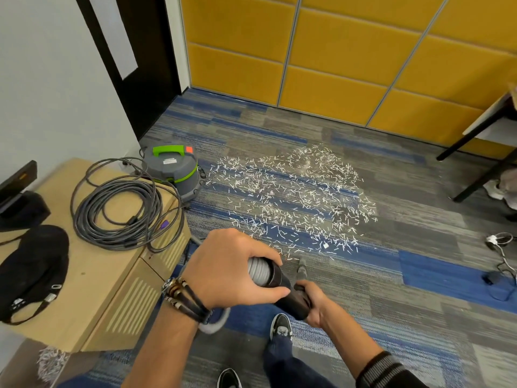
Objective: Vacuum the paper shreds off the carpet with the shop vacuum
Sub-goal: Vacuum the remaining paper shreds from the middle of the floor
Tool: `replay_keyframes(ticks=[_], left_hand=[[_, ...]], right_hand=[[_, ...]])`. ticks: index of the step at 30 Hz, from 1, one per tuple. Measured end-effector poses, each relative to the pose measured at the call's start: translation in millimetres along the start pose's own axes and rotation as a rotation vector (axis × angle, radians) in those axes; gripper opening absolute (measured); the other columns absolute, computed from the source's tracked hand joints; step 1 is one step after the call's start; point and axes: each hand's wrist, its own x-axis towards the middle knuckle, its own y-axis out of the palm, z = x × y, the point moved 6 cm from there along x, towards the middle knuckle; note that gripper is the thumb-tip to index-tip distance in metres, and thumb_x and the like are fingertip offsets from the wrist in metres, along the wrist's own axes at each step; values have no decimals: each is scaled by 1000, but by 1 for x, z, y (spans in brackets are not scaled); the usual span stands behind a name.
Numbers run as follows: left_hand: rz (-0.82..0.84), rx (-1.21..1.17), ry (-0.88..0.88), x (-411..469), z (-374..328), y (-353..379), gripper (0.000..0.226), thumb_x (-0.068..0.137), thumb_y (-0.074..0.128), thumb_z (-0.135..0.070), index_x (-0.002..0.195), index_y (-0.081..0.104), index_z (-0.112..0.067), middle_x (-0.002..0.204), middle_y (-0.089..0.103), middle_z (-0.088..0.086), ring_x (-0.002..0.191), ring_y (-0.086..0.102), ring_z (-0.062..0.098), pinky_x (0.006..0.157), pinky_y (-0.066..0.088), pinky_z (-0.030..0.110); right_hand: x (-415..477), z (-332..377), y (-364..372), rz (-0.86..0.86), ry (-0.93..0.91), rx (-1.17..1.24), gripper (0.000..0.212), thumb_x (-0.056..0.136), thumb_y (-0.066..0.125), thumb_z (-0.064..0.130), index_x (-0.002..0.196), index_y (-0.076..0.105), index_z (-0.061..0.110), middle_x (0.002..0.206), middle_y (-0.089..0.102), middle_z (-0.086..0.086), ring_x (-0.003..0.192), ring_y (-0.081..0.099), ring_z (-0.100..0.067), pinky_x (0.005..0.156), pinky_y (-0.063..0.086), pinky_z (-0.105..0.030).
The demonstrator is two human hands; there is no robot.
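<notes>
The black hose handle, joined to a ribbed grey hose, sits low at centre. Its long axis runs from 10 to 4 o'clock, black end toward 4. Your left hand wraps the grey hose at the joint; your right hand grips the black end. The paper shreds lie on the carpet at 12 o'clock; the shop vacuum stands at 10.

White paper shreds lie scattered wide over the blue-grey carpet; the grey-and-green shop vacuum stands upright at their left edge.
</notes>
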Motion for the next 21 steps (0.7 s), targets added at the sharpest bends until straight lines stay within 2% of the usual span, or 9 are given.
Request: replay_keyframes(ticks=[3, 9, 11, 13, 14, 16, 17, 19, 21], left_hand=[[-29, 7, 48, -4, -12, -7, 37, 70, 80, -66, 92, 82, -36, 79, 75, -22, 71, 68, -1, 68, 57, 26], [-16, 39, 35, -4, -18, 0, 36, 69, 78, -66, 91, 81, -38, 75, 75, -19, 69, 67, 2, 67, 56, 26], [3, 11, -10, -10, -9, 4, 37, 68, 79, -66, 92, 81, -37, 77, 75, -20, 70, 66, -1, 69, 53, 18], [-13, 16, -44, -21, 1, 0, 37, 67, 81, -65, 90, 81, -37, 75, 74, -22, 67, 61, -6, 68, 45, 7], [-28, 23, -55, -27, 4, -5, 36, 66, 82, -65, 89, 81, -38, 74, 73, -23, 66, 60, -6, 68, 46, 7], [-65, 28, -71, -37, 8, -19, 34, 65, 82, -65, 87, 81, -38, 75, 74, -24, 68, 65, -4, 68, 55, 19], [-83, 35, -76, -42, 9, -26, 34, 65, 81, -65, 87, 81, -38, 76, 74, -24, 69, 67, -4, 68, 58, 24], [-103, 56, -89, -49, 10, -39, 34, 65, 81, -65, 88, 81, -39, 79, 75, -23, 72, 69, -3, 69, 59, 30], [-116, 68, -92, -55, 9, -50, 34, 66, 82, -64, 89, 81, -39, 81, 75, -22, 74, 70, -2, 70, 59, 32]], right_hand=[[-13, 2, -1, 49, -9, 15, 27, 101, 44, 24, 104, 55, 0, 82, 61, -20, 59, 64, -31, 50, 57, -36], [-12, 11, -5, 20, -69, -5, 27, 102, 42, 23, 112, 51, 1, 83, 62, -21, 60, 65, -32, 52, 58, -38], [-9, 5, -3, -34, -51, -45, 24, 102, 39, 25, 108, 50, 4, 83, 60, -20, 61, 63, -32, 50, 57, -37], [1, -2, 3, -66, -55, -106, 22, 101, 38, 27, 104, 48, 7, 81, 57, -19, 63, 62, -31, 57, 59, -38], [6, -6, 9, -70, -58, -127, 22, 100, 39, 27, 105, 47, 7, 82, 56, -19, 68, 60, -32, 69, 59, -41], [7, -10, 27, -55, -59, -148, 26, 100, 39, 26, 109, 52, 4, 88, 59, -20, 78, 59, -33, 93, 51, -46], [6, -12, 38, -29, -57, -147, 28, 100, 40, 26, 110, 54, 4, 91, 60, -21, 80, 60, -33, 99, 47, -47], [0, -17, 65, 33, -27, -126, 30, 101, 41, 27, 112, 55, 3, 93, 63, -21, 82, 62, -33, 97, 50, -48], [-1, -19, 84, 85, -22, -127, 31, 102, 40, 28, 114, 54, 3, 93, 64, -21, 81, 63, -33, 80, 57, -44]])
